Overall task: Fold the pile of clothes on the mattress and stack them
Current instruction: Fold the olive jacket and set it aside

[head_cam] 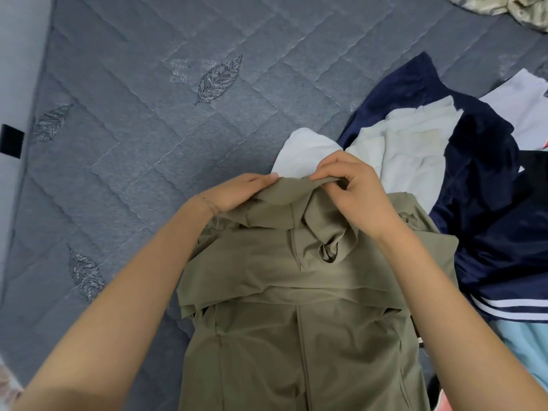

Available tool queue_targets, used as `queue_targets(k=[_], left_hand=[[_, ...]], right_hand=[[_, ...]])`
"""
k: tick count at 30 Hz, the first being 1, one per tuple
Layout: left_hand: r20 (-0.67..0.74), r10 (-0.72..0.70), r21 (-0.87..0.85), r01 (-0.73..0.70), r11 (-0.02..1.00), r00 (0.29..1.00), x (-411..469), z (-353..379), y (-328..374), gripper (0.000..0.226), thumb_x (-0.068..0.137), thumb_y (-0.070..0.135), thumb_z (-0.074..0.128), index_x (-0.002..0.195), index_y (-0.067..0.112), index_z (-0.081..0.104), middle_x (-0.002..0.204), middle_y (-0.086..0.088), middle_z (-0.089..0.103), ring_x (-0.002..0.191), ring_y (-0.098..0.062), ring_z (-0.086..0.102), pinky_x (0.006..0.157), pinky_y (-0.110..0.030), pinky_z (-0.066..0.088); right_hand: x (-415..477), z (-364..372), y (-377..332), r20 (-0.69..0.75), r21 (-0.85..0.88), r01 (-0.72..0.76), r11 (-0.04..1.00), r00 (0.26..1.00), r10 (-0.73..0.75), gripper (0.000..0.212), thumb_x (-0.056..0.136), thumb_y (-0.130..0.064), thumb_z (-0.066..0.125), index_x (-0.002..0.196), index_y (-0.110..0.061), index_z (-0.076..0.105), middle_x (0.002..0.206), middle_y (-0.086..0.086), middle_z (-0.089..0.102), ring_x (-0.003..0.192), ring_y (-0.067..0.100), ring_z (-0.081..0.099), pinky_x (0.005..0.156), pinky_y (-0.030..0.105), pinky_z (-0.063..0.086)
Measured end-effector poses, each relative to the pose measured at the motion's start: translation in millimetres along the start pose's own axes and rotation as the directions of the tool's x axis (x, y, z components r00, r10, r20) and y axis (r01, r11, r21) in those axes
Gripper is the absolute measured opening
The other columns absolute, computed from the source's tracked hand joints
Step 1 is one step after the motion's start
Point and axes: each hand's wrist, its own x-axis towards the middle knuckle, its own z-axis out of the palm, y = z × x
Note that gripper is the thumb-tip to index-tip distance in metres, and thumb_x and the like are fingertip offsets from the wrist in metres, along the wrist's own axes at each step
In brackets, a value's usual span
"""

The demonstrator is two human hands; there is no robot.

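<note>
An olive-green zip jacket (299,321) lies in front of me on the grey quilted mattress (148,99), partly folded over itself. My left hand (237,192) grips the jacket's upper edge from the left. My right hand (353,188) pinches the same edge from the right, fingers curled over the fabric. Just beyond and to the right lies the pile: a white garment (400,143), a navy garment with white stripes (489,221) and a light blue piece (527,348).
The mattress's left edge (35,93) runs beside a pale wall with a black tag (12,140). A crumpled beige cloth (510,10) lies at the top right corner. Open mattress surface stretches to the left and far side.
</note>
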Motion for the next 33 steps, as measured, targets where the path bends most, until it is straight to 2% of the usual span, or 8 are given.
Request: queue_targets(k=[4, 8, 11, 14, 18, 22, 26, 33], left_hand=[[0.104, -0.029, 0.004, 0.029, 1.000, 0.994, -7.0, 3.9, -0.7, 0.023, 0.091, 0.041, 0.057, 0.103, 0.026, 0.070, 0.099, 0.010, 0.073, 0.092, -0.005, 0.069, 0.083, -0.019, 0.052], [-0.059, 0.210, 0.024, -0.209, 0.978, 0.976, -15.2, -0.2, 12.4, 0.014, 0.090, 0.014, 0.065, 0.080, 0.024, 0.065, 0.067, 0.023, 0.064, 0.066, 0.007, 0.058, 0.065, -0.009, 0.044], [-0.167, 0.345, -0.015, -0.353, 0.936, 0.923, -20.4, -4.8, 28.6, 0.008, 0.086, 0.016, 0.072, 0.082, 0.019, 0.065, 0.070, 0.020, 0.064, 0.070, 0.005, 0.057, 0.068, -0.011, 0.045], [-0.226, 0.447, 0.020, -0.455, 0.890, 0.865, -24.5, -8.8, 44.1, 0.022, 0.075, 0.034, 0.074, 0.080, 0.015, 0.064, 0.073, 0.008, 0.059, 0.071, -0.002, 0.053, 0.067, -0.015, 0.043], [-0.246, 0.469, 0.002, -0.483, 0.875, 0.848, -31.1, -13.8, 54.1, 0.015, 0.080, 0.013, 0.075, 0.078, 0.016, 0.060, 0.071, 0.016, 0.061, 0.070, 0.002, 0.057, 0.068, -0.014, 0.048], [-0.258, 0.478, -0.032, -0.502, 0.864, 0.840, -36.6, -12.1, 54.0, 0.023, 0.081, 0.002, 0.071, 0.074, 0.018, 0.056, 0.067, 0.021, 0.059, 0.066, 0.004, 0.055, 0.065, -0.012, 0.048], [-0.301, 0.503, -0.107, -0.553, 0.827, 0.810, -42.6, -12.4, 55.6, 0.028, 0.077, 0.009, 0.073, 0.066, 0.034, 0.065, 0.069, 0.018, 0.063, 0.068, 0.002, 0.057, 0.067, -0.013, 0.049], [-0.482, 0.529, -0.022, -0.613, 0.790, 0.699, -43.6, -21.0, 63.0, 0.017, 0.080, 0.005, 0.072, 0.077, 0.017, 0.060, 0.071, 0.017, 0.064, 0.071, -0.001, 0.059, 0.070, -0.017, 0.050]], right_hand=[[-5.4, -3.7, 5.4, -0.015, -0.030, -0.056, 0.998, 0.998, 0.056, 0.052, 0.075, 0.020, 0.047, 0.086, -0.026, 0.070, 0.089, -0.013, 0.059, 0.093, 0.016, 0.059, 0.086, 0.015, 0.041], [-8.7, -12.2, 3.3, 0.108, -0.216, -0.168, 0.962, 0.975, 0.195, 0.056, 0.076, 0.000, 0.053, 0.122, -0.031, 0.061, 0.101, -0.015, 0.057, 0.102, 0.012, 0.054, 0.104, 0.032, 0.037], [-3.4, -16.8, -6.2, 0.229, -0.317, -0.241, 0.917, 0.919, 0.321, 0.065, 0.082, -0.025, 0.069, 0.141, -0.034, 0.043, 0.119, -0.012, 0.051, 0.118, 0.008, 0.044, 0.113, 0.040, 0.025], [5.5, -14.7, -15.0, 0.236, -0.192, -0.251, 0.949, 0.927, 0.293, 0.046, 0.074, -0.054, 0.073, 0.116, -0.041, 0.062, 0.116, -0.008, 0.058, 0.116, 0.012, 0.050, 0.106, 0.039, 0.037], [15.8, -16.2, -24.8, 0.124, 0.152, -0.263, 0.953, 0.962, 0.245, 0.007, 0.085, -0.023, 0.074, 0.080, -0.023, 0.069, 0.096, -0.003, 0.068, 0.089, 0.007, 0.061, 0.087, 0.028, 0.048], [21.7, -18.9, -28.4, 0.202, 0.229, -0.298, 0.927, 0.946, 0.254, 0.004, 0.089, -0.018, 0.069, 0.091, -0.017, 0.067, 0.109, -0.003, 0.067, 0.097, 0.004, 0.063, 0.095, 0.024, 0.048], [21.2, -14.8, -15.1, 0.327, 0.147, -0.515, 0.844, 0.831, 0.450, 0.053, 0.085, -0.063, 0.058, 0.127, -0.032, 0.058, 0.129, -0.012, 0.060, 0.116, 0.001, 0.057, 0.106, 0.029, 0.041], [23.1, -9.6, -23.6, 0.445, 0.377, -0.642, 0.668, 0.758, 0.477, 0.035, 0.093, -0.047, 0.054, 0.102, -0.018, 0.072, 0.105, 0.000, 0.074, 0.099, 0.014, 0.069, 0.082, 0.025, 0.054]])
